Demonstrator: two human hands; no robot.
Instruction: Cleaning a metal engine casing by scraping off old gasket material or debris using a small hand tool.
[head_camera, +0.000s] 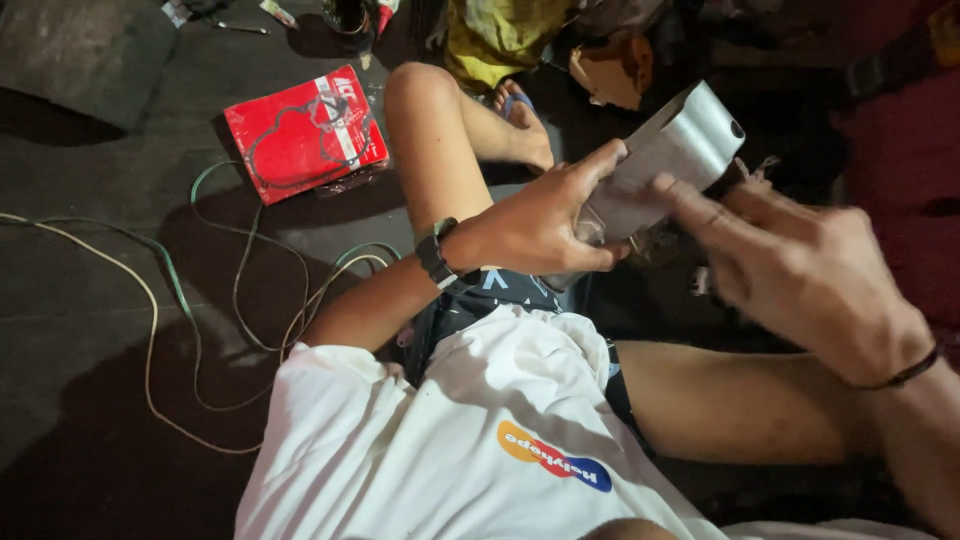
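The left hand (540, 225) reaches forward over the lap, thumb and fingers closed around the lower end of a grey metal part (665, 160) held up above the knees. The right hand (800, 270) comes in from the right, blurred, fingers extended and touching the part's near face — not closed on it. A watch (435, 255) sits on the left wrist, a dark band (905, 372) on the right. On the floor (80, 330) to the left lie looping cables (215, 300) and a flat red package (305, 132) with a white stripe — beside the bent knee.
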